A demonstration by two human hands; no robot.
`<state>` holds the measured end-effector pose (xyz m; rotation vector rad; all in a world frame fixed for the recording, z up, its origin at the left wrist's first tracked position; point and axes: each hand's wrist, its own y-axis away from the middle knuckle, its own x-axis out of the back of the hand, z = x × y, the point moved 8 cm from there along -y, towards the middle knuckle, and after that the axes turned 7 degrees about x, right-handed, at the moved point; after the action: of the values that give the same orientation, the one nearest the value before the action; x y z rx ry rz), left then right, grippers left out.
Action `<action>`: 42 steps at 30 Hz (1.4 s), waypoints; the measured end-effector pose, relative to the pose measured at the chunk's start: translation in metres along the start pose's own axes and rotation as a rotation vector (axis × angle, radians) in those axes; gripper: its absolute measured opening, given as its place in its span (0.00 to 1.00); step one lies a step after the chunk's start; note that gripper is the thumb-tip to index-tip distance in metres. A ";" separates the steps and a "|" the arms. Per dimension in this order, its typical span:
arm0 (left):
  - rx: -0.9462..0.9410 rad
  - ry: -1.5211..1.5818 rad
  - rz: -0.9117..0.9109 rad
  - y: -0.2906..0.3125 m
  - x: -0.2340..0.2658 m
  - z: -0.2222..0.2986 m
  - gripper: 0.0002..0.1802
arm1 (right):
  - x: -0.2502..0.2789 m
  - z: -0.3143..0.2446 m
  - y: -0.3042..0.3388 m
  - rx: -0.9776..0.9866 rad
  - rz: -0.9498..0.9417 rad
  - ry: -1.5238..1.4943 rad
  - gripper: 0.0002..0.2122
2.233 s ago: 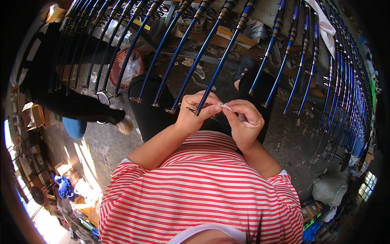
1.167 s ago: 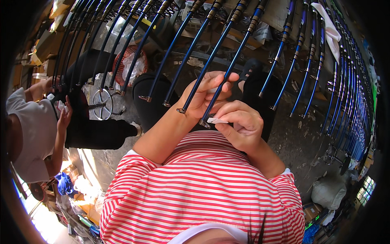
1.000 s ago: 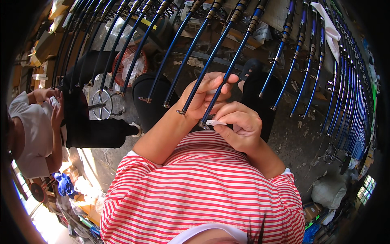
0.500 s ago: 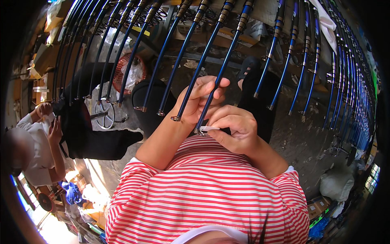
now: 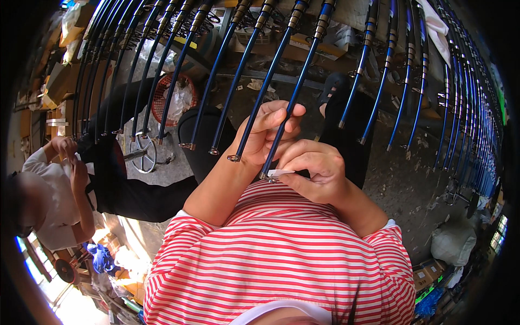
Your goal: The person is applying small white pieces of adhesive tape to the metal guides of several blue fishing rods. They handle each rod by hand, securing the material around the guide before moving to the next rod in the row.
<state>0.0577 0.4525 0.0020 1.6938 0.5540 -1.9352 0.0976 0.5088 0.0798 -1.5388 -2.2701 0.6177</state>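
A row of blue fishing rods hangs over the far side, their tips pointing toward me. One blue fishing rod (image 5: 299, 86) comes down between my hands, its metal tip guide close to my striped shirt. My left hand (image 5: 265, 127) is closed around that rod, fingers curled, partly behind it. Between the thumb and fingers of my right hand (image 5: 314, 168) is a small white strip (image 5: 278, 173), pinched against the rod just above its tip. Another fishing rod (image 5: 252, 116) passes in front of my left wrist.
More rods (image 5: 466, 124) crowd the right side. Below the rods stands a red plastic basket (image 5: 162, 103) with clear wrapping in it. A seated co-worker (image 5: 59, 189) is at the left, near a stool's wheel-like base (image 5: 142, 154). A pale sack (image 5: 454, 241) lies at the right.
My hands stay almost in place on the same rod and strip. The co-worker's leg at the left has shifted toward me, and the view has moved slightly.
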 end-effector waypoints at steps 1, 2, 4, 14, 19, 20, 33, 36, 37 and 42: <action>0.000 -0.001 0.004 0.000 0.000 0.000 0.17 | 0.000 -0.001 0.000 0.009 -0.007 -0.002 0.05; 0.000 -0.002 0.007 0.000 0.000 0.000 0.17 | -0.001 -0.001 -0.001 0.018 -0.013 -0.004 0.05; 0.000 -0.002 0.012 0.000 0.000 0.000 0.16 | -0.001 -0.001 -0.001 0.031 -0.021 -0.006 0.06; -0.015 -0.016 0.014 0.001 0.000 0.000 0.16 | -0.002 -0.001 -0.001 0.044 -0.027 0.014 0.07; -0.016 -0.031 0.042 0.001 -0.001 0.000 0.16 | -0.002 0.000 0.000 0.042 -0.033 0.003 0.07; -0.015 -0.032 0.045 0.001 0.000 0.000 0.16 | -0.002 0.000 -0.001 0.045 -0.031 -0.004 0.07; -0.021 -0.046 0.050 0.000 0.002 0.001 0.15 | -0.001 0.003 0.000 -0.014 -0.009 -0.010 0.03; -0.018 -0.041 0.035 -0.001 0.001 0.001 0.15 | -0.001 0.003 0.000 -0.016 -0.009 0.006 0.03; -0.016 -0.045 0.036 -0.001 0.001 0.001 0.14 | -0.001 0.003 0.000 -0.014 -0.006 0.007 0.03; -0.011 -0.065 0.041 -0.001 0.001 0.001 0.14 | -0.001 0.002 0.000 -0.004 0.005 0.014 0.03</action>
<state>0.0562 0.4531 0.0014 1.6165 0.5011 -1.9479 0.0965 0.5076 0.0782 -1.5463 -2.2595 0.6017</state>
